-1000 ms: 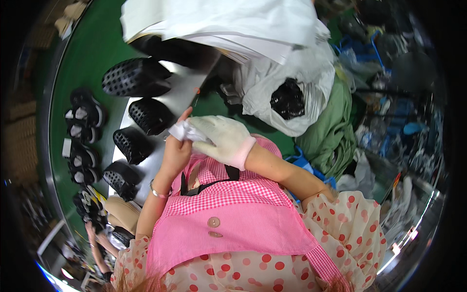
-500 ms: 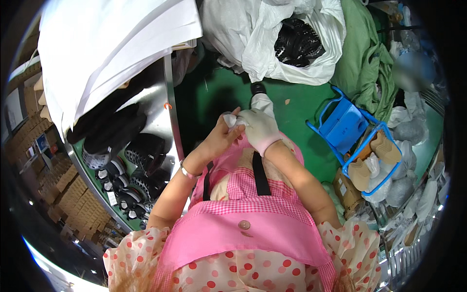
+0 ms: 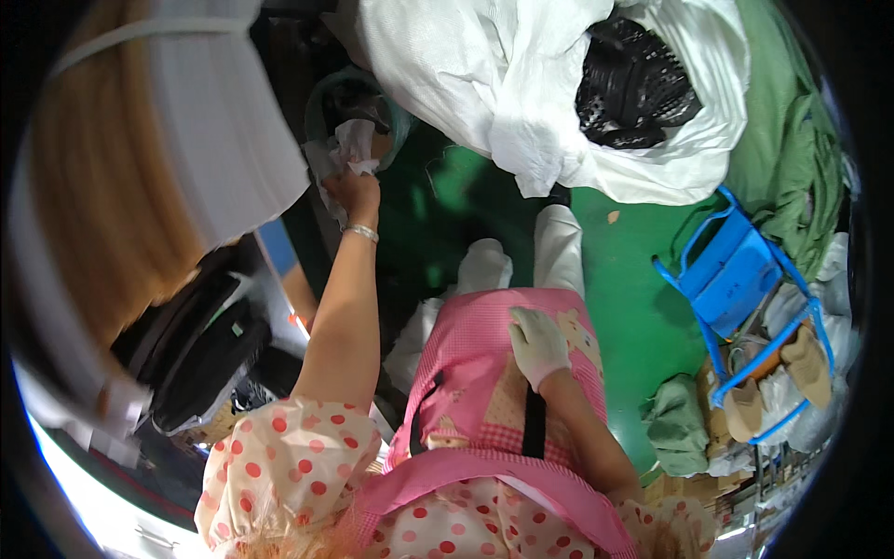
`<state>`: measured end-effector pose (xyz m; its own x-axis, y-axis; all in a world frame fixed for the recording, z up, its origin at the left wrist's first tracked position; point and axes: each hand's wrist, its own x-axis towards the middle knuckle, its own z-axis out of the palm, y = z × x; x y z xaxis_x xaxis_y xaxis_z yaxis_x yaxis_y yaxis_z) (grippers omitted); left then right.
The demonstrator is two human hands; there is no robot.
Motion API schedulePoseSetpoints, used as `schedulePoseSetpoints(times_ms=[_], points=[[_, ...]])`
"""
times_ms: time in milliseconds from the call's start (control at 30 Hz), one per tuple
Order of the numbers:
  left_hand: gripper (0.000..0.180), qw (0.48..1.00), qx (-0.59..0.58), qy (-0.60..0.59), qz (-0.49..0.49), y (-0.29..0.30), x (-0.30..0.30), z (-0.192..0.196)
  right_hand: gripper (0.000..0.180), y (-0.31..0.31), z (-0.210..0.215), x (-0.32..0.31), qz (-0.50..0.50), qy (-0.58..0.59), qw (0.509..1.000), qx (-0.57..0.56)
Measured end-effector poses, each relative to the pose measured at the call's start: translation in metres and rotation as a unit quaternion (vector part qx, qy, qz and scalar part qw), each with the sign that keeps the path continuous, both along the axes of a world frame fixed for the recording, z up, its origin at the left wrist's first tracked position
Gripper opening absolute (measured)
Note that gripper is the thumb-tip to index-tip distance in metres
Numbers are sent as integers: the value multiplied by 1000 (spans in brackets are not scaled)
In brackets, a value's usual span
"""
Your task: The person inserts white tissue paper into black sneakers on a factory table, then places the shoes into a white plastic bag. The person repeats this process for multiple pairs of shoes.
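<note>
My bare left hand point(image 3: 355, 193), with a bracelet at the wrist, reaches out to the far left. Its fingers are closed on a crumpled piece of thin white paper point(image 3: 357, 142) at the mouth of a round bin point(image 3: 403, 119) with a greenish lining. Paper and fingers overlap there, so the exact grip is partly hidden. In a whitish glove, my right hand point(image 3: 540, 347) rests on the pink apron point(image 3: 480, 335) over my lap. Its fingers lie loosely extended, and I see nothing in it.
A large white sack point(image 3: 466, 74) holding black perforated footwear point(image 3: 633, 88) stands ahead. Stacked sheets point(image 3: 223, 121) and a metal-edged table with black shoes point(image 3: 209, 359) are at left. At right are a blue stool point(image 3: 731, 293), tan shoe pieces point(image 3: 803, 361) and green cloth point(image 3: 792, 158).
My hands were together in front of my lap, around something white. Now the left has moved away left to the bin, and the right has drawn back onto the apron. The view has shifted left.
</note>
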<state>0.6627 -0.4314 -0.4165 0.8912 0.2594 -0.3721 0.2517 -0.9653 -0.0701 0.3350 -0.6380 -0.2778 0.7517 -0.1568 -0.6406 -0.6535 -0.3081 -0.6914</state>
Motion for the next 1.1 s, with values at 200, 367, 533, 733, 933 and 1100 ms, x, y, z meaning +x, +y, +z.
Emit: schedulePoseSetpoints(times_ms=[200, 367, 533, 733, 933, 1100], points=[[37, 983, -100, -116, -99, 23, 40, -65, 22, 30, -42, -34, -25, 44, 998, 35], [48, 971, -68, -161, -162, 29, 66, -114, 21, 54, -64, -48, -44, 81, 993, 71], [45, 949, -24, -119, -291, 0, 107, -112, 21, 62, -76, -56, -66, 97, 990, 83], [38, 894, 15, -56, -445, 6, 98, -131, 21, 69, -80, -53, -66, 97, 990, 77], [35, 961, -98, 6, -260, 29, 87, -121, 21, 67, -86, -49, -78, 97, 988, 90], [34, 940, 48, 166, -293, 48, 79, -150, 22, 65, -90, -51, -79, 125, 983, 110]])
